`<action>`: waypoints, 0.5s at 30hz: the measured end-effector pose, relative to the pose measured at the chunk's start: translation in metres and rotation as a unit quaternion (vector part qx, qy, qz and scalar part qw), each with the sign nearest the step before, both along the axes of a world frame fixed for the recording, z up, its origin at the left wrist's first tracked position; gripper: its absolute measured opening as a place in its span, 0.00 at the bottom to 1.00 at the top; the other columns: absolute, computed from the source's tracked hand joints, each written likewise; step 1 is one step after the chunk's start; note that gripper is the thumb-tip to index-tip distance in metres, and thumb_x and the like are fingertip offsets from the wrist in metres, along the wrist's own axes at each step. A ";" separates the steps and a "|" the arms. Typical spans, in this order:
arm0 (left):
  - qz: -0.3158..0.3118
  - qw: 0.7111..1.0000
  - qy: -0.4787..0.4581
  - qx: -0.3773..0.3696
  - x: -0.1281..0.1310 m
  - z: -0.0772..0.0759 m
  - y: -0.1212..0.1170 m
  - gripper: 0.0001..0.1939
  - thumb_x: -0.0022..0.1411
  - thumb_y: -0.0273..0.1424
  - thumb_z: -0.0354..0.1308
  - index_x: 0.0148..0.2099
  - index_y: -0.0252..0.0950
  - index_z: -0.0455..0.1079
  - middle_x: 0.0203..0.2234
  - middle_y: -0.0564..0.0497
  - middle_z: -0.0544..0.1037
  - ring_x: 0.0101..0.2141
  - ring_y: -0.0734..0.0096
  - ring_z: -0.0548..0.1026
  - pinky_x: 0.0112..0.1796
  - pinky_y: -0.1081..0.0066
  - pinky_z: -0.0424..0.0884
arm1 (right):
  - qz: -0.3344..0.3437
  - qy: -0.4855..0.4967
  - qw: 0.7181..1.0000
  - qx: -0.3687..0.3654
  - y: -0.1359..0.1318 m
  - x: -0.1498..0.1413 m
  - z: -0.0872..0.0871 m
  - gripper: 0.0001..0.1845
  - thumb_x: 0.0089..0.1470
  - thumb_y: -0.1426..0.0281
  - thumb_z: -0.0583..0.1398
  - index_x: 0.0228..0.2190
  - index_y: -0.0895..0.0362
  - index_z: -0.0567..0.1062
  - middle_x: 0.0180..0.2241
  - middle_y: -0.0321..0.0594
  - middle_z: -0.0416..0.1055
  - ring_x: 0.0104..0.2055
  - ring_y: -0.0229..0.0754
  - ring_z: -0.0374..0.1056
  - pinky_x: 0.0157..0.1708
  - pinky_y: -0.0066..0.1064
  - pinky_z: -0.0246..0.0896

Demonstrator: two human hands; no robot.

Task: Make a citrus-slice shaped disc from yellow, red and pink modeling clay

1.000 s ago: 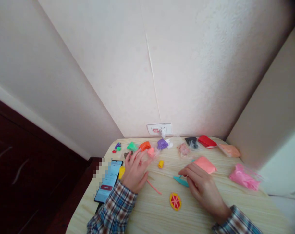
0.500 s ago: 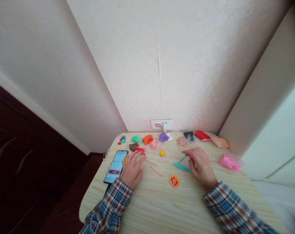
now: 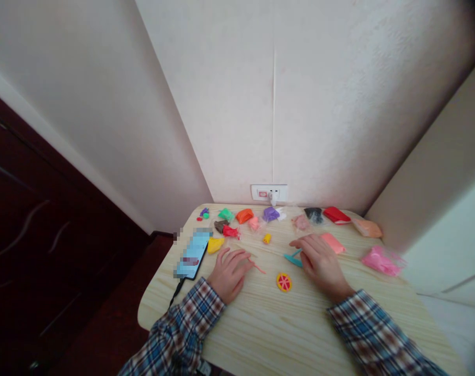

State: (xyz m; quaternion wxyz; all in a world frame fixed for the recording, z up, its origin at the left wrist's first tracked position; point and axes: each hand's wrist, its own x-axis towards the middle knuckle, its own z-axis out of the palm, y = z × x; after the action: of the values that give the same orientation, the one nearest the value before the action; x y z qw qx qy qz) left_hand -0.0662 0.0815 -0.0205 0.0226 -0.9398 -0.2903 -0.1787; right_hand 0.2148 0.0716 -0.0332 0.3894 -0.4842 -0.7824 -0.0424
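My left hand (image 3: 230, 274) lies low over the table with its fingers apart. Its fingertips reach a thin pink clay strip (image 3: 258, 267) and cover the strip's left end; whether they touch it I cannot tell. My right hand (image 3: 322, 266) is stretched out, palm down, over turquoise modelling tools (image 3: 292, 260), partly hiding them; contact is unclear. Between the hands sits a round yellow clay disc (image 3: 284, 282) with a red centre and pink strips laid across it. Farther back stands a small yellow clay piece (image 3: 267, 238). A yellow clay packet (image 3: 215, 245) lies beyond my left hand.
A phone (image 3: 193, 256) with a cable lies at the table's left. Several clay packets line the back, among them an orange one (image 3: 244, 215) and a red one (image 3: 336, 214). A pink bag (image 3: 383, 261) is at right. A wall socket (image 3: 269, 193) holds a plug.
My left hand has moved right, from beside the phone and yellow packet to the pink strip. My right hand has shifted slightly left over the turquoise tools. The camera view has turned a little.
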 end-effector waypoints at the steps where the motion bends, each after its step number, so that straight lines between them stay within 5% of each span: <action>1: -0.006 1.000 -0.003 0.002 0.001 -0.001 -0.001 0.25 0.55 0.20 0.46 0.55 0.37 0.61 0.52 0.44 0.69 0.54 0.61 0.63 0.55 0.49 0.52 | -0.004 0.004 1.000 0.000 0.000 0.001 0.000 0.13 0.50 0.80 0.51 0.35 0.56 0.70 0.31 0.41 0.69 0.36 0.44 0.63 0.36 0.36 0.59; 6: -0.014 0.999 -0.034 -0.010 0.006 -0.005 -0.001 0.25 0.59 0.25 0.45 0.60 0.31 0.55 0.49 0.40 0.70 0.52 0.63 0.66 0.52 0.56 0.60 | -0.019 0.033 0.999 0.012 0.000 0.011 -0.002 0.13 0.51 0.80 0.50 0.35 0.56 0.69 0.31 0.41 0.69 0.36 0.43 0.63 0.37 0.36 0.60; 15: -0.030 0.999 -0.034 0.012 0.017 -0.010 -0.007 0.19 0.60 0.27 0.45 0.54 0.33 0.62 0.45 0.42 0.73 0.48 0.66 0.69 0.50 0.62 0.65 | -0.032 0.047 0.998 -0.015 0.008 0.018 -0.008 0.13 0.50 0.78 0.51 0.36 0.56 0.70 0.33 0.42 0.69 0.38 0.45 0.64 0.38 0.39 0.60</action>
State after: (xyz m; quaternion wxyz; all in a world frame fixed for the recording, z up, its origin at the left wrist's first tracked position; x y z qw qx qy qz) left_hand -0.0497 0.0744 -0.0308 0.0186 -0.9412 -0.2600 -0.2147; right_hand 0.2327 0.0801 -0.0416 0.4172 -0.5159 -0.7479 -0.0200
